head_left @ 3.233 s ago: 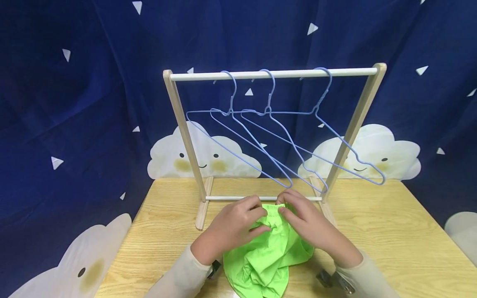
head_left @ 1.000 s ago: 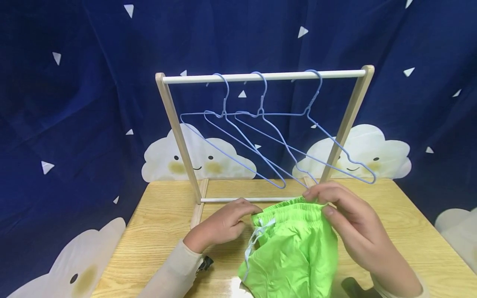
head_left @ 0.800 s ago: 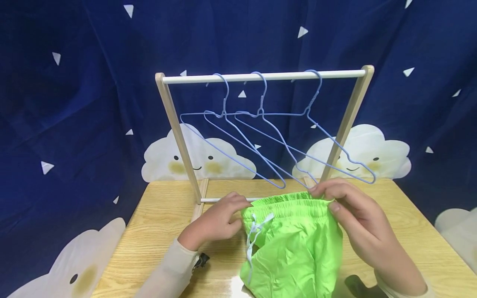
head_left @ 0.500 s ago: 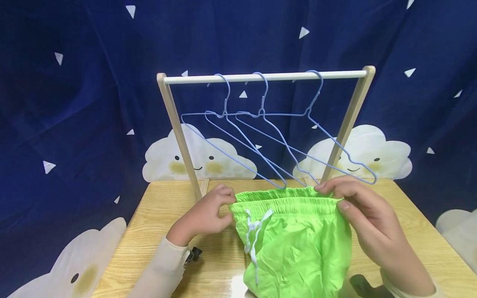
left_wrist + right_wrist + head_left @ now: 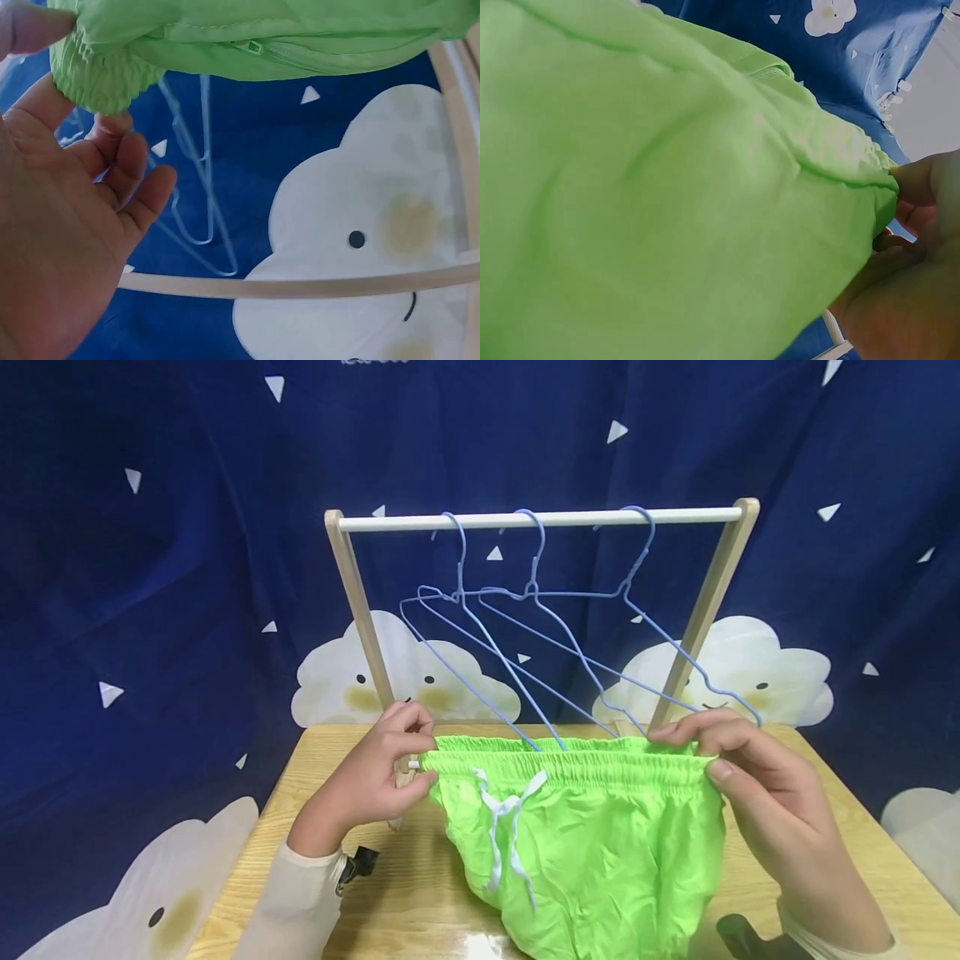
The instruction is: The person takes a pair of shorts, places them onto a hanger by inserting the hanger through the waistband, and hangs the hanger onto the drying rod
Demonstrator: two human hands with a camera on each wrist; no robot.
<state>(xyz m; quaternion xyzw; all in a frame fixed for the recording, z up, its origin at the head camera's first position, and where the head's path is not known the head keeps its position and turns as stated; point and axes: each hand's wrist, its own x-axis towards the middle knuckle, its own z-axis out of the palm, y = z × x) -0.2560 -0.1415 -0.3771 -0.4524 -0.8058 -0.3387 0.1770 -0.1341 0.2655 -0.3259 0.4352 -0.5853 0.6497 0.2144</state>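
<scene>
Bright green shorts [image 5: 592,843] with an elastic waistband and a white drawstring [image 5: 502,814] hang spread between both hands above the table. My left hand [image 5: 367,777] pinches the left end of the waistband, thumb in front and fingers behind. At the opposite end, my right hand [image 5: 780,810] pinches the waistband the same way. In the left wrist view a zipper [image 5: 255,47] shows on the side of the cloth. Cloth fills most of the right wrist view, with the right hand [image 5: 907,262] at its edge. The lower part of the shorts runs out of the head view.
Behind the shorts stands a wooden rack [image 5: 712,602] with a white top rail [image 5: 555,519]. Three blue wire hangers [image 5: 573,643] hang from it, their lower ends partly behind the waistband. The wooden table [image 5: 847,835] meets a dark blue curtain [image 5: 150,610].
The shorts, at first bunched up, are stretched wide. My left hand has gripped the waistband and moved left; my right hand has moved right. The leftmost hanger's left end has shifted right.
</scene>
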